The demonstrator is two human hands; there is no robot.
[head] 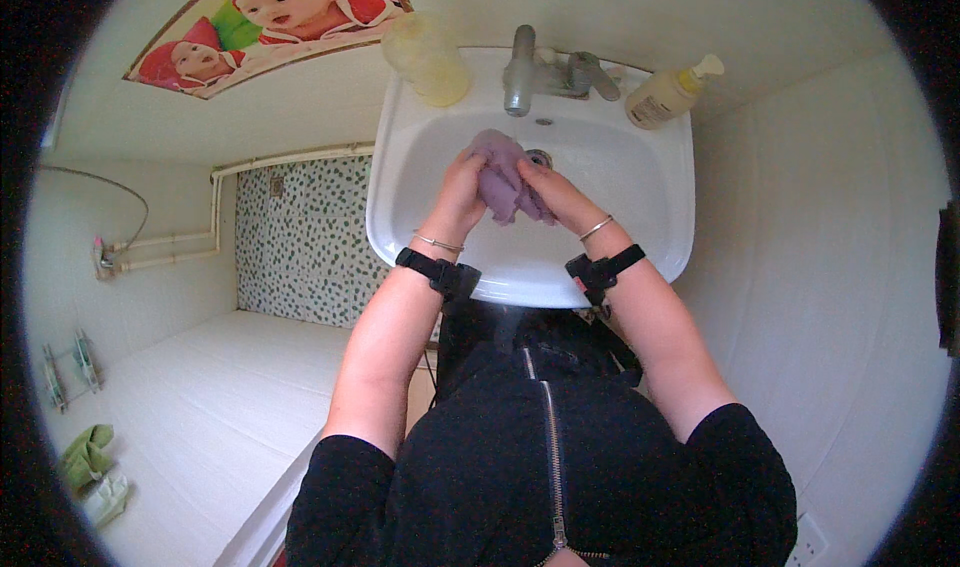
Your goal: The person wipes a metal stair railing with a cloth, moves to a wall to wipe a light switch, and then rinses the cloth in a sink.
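Note:
A crumpled purple cloth is held between my two hands, over the basin of a white ceramic sink. My left hand grips its left side, the fingers partly hidden by the folds. On the other side, my right hand has its thumb on top of the cloth, with the remaining fingers mostly out of sight. Just beyond the cloth are the drain and, further back, a metal faucet whose spout points toward the basin.
A yellowish translucent container stands at the sink's back left corner, and a pump bottle at its back right. The faucet handle sits right of the spout. Walls rise behind and to the right. Pipes run along the left wall.

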